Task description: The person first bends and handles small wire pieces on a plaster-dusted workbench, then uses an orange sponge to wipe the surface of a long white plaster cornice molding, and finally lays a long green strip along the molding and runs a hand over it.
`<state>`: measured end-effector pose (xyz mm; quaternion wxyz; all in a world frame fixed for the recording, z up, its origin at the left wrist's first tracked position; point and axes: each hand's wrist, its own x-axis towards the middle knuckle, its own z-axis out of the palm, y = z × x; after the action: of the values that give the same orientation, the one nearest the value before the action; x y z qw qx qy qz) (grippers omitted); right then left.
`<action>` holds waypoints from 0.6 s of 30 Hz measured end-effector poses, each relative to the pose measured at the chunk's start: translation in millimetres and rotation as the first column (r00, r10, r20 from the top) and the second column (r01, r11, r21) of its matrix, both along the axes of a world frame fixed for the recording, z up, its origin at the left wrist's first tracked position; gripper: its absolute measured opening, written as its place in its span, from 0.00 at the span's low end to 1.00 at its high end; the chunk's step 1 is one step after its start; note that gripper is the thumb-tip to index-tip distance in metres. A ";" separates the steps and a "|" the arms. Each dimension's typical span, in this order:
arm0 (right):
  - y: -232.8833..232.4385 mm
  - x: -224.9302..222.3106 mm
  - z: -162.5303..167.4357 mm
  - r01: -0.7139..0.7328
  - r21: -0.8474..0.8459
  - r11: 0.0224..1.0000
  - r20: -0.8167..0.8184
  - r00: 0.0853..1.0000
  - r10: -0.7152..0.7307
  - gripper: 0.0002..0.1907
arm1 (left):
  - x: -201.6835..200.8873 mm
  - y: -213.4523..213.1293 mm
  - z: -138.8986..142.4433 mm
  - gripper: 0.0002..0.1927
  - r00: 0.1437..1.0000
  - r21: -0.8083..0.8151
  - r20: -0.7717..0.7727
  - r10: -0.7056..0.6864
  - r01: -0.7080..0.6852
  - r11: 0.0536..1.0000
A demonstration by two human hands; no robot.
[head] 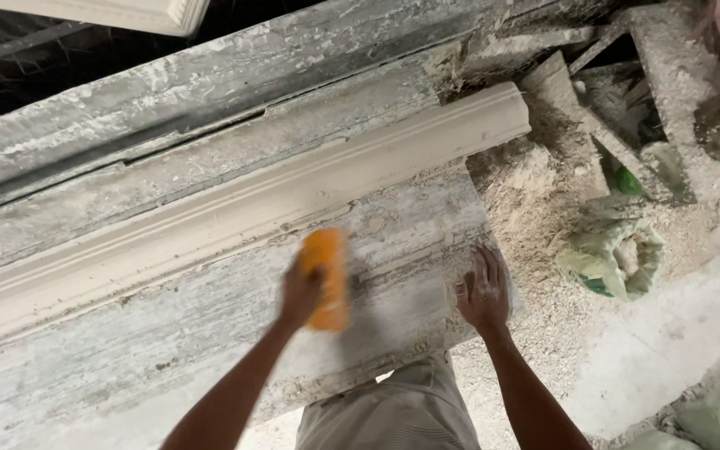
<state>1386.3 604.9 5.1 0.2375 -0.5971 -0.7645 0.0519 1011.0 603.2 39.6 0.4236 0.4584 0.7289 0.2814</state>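
Left hand (300,293) wrapped around an orange block (328,279), blurred, pressed to the dusty tabletop (168,333) just below the long white plaster moulding (235,212). Right hand (483,293) spread flat, holding nothing, bracing at the tabletop's end. Probably mid-rub; next, steady even strokes. Chalky, crusted surfaces; crumbled plaster debris (543,217) and 1 green sack (614,258) on the floor.
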 end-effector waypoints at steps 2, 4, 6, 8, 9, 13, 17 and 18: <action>-2.7 -0.3 -0.9 -0.018 -0.006 1.000 -0.043 0.999 0.018 0.29 | 57.2 29.0 -24.4 0.16 0.978 0.130 -0.207 0.004 0.023 0.991; -2.0 1.3 -7.1 -0.025 0.004 1.000 -0.057 0.998 0.026 0.28 | 69.8 41.3 -38.4 0.25 0.978 -0.052 -0.206 -0.010 0.000 0.999; -2.3 7.5 -15.5 -0.021 -0.038 0.999 -0.042 0.999 0.020 0.27 | 52.0 29.6 -40.3 0.23 0.986 0.032 -0.166 0.003 0.002 0.999; -3.8 16.9 -23.8 -0.058 -0.072 0.996 -0.152 0.987 0.046 0.29 | 5.5 -3.0 -28.8 0.18 0.989 0.216 -0.143 0.036 -0.004 0.976; 6.7 25.0 -26.8 -0.082 -0.068 0.994 -0.205 0.977 0.066 0.29 | -11.8 -18.3 -21.6 0.19 0.986 0.215 -0.158 0.056 -0.021 0.976; 35.6 61.1 -24.8 0.026 -0.178 0.984 -0.150 0.987 -0.054 0.30 | -7.9 -19.1 -10.4 0.20 0.991 0.178 -0.115 0.061 -0.040 0.983; 59.8 65.3 -22.3 -0.016 -0.531 0.848 -0.361 0.909 -0.209 0.36 | 67.2 57.6 -32.1 0.28 0.973 -0.020 -0.175 0.153 -0.159 0.987; 65.1 61.0 -23.5 -0.034 -0.591 0.806 -0.389 0.888 -0.247 0.37 | 70.2 64.6 -31.6 0.28 0.937 0.039 -0.331 0.116 -0.110 0.993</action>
<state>1447.3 670.0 -18.4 0.2151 -0.6554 -0.5999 0.4054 1081.2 667.8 8.0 0.2732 0.4609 0.8121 0.2311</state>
